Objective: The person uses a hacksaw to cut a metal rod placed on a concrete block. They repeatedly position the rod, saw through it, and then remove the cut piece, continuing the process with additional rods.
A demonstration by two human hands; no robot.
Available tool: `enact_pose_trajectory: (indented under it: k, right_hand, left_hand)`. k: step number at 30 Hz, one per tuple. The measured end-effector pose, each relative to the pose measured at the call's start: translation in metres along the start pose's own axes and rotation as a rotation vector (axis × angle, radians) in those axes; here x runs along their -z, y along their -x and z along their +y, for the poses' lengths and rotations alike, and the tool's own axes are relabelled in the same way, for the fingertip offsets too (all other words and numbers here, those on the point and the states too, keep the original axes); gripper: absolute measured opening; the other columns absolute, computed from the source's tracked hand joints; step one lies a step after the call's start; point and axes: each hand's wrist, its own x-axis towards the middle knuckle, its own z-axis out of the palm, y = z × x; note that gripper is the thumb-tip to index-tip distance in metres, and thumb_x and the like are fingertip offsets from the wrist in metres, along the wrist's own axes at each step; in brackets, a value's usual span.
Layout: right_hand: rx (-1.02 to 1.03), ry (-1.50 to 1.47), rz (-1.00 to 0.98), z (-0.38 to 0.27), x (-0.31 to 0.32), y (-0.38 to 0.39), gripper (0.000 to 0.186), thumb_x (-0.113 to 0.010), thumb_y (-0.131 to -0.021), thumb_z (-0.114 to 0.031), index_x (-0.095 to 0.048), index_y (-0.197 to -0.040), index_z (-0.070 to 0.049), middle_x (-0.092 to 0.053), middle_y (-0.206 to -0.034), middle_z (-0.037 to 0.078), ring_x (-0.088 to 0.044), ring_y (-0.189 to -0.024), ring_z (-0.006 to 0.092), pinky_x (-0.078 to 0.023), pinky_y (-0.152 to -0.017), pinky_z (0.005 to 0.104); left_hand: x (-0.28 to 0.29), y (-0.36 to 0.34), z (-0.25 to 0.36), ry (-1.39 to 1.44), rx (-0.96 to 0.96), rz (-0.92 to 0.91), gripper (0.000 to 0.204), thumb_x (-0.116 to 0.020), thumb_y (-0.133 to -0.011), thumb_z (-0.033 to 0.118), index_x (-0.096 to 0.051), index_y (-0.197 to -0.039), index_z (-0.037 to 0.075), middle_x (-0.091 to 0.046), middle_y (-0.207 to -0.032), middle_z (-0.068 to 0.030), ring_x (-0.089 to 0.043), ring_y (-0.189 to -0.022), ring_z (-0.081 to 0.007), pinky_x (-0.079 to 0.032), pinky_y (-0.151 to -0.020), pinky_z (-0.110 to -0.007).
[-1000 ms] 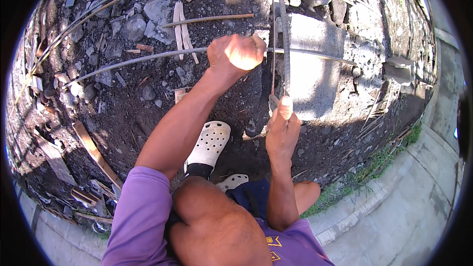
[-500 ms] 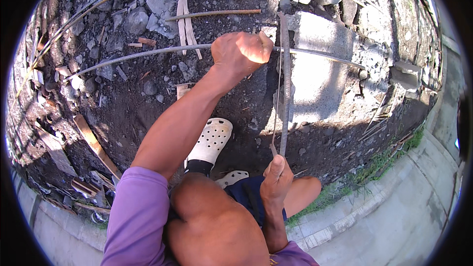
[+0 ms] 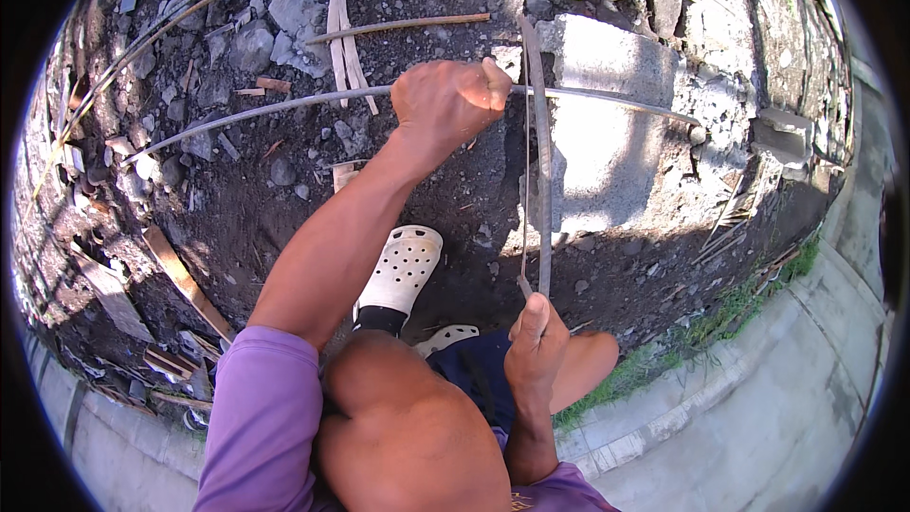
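Over the pale concrete block (image 3: 607, 171) runs a metal rod (image 3: 265, 106); a hacksaw (image 3: 544, 180) crosses it near the block's left edge. My left hand (image 3: 444, 100) grips the rod, my right hand (image 3: 536, 341) the hacksaw. I'm probably sawing; the next stroke likely needs the rod steady.

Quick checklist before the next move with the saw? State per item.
1. Left hand closed on the rod: ok.
2. Right hand closed at the near end of the saw: ok.
3. Blade touching the rod: cannot tell; they cross in view, but contact isn't clear.
4. Left hand well away from the blade: not ok, I'd say; it sits close beside the crossing.
5. Hands gloved: not ok, both bare.
6. Forward white shoe off the saw's line: ok, it's to the left.
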Motion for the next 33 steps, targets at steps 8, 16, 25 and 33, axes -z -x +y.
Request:
enact_pose_trajectory:
  k: [8,16,25,33]
  right_hand:
    - [0.214,0.028,0.062,0.009,-0.021,-0.051,0.059,-0.05,-0.111,-0.046,-0.054,-0.08,0.004,-0.046,-0.061,0.018,-0.038,-0.058,0.0253,-0.039,-0.056,0.0468]
    - [0.081,-0.024,0.015,0.016,0.0,-0.014,0.055,-0.052,-0.112,-0.044,-0.058,-0.084,0.004,-0.042,-0.062,0.011,-0.037,-0.063,0.0151,-0.037,-0.056,0.0408]
    - [0.108,-0.225,0.04,-0.002,-0.02,-0.081,0.067,-0.044,-0.112,-0.054,-0.071,-0.108,0.008,-0.044,-0.065,-0.001,-0.043,-0.062,0.0094,-0.035,-0.055,0.0328]
    - [0.216,-0.151,0.031,0.007,-0.03,-0.083,0.065,-0.044,-0.111,-0.057,-0.053,-0.08,0.0,-0.04,-0.062,0.0,-0.039,-0.059,0.0098,-0.033,-0.053,0.0323]
  left_hand:
    - [0.002,0.002,0.001,-0.016,-0.106,0.035,0.051,-0.049,-0.101,0.031,-0.068,-0.06,0.008,-0.067,-0.062,-0.0175,-0.068,-0.056,-0.0401,-0.056,-0.056,-0.049]
    - [-0.007,0.008,-0.001,-0.025,-0.07,0.084,0.049,-0.052,-0.099,0.031,-0.068,-0.059,0.009,-0.068,-0.061,-0.0161,-0.068,-0.055,-0.0381,-0.057,-0.055,-0.048]
    - [-0.002,0.003,0.001,-0.1,-0.133,0.073,0.049,-0.051,-0.099,0.029,-0.069,-0.058,0.009,-0.069,-0.062,-0.0157,-0.069,-0.056,-0.0387,-0.058,-0.057,-0.049]
    - [-0.011,0.005,-0.009,-0.025,-0.231,0.218,0.039,-0.055,-0.097,0.025,-0.067,-0.061,0.013,-0.069,-0.062,-0.0114,-0.069,-0.055,-0.0353,-0.056,-0.05,-0.046]
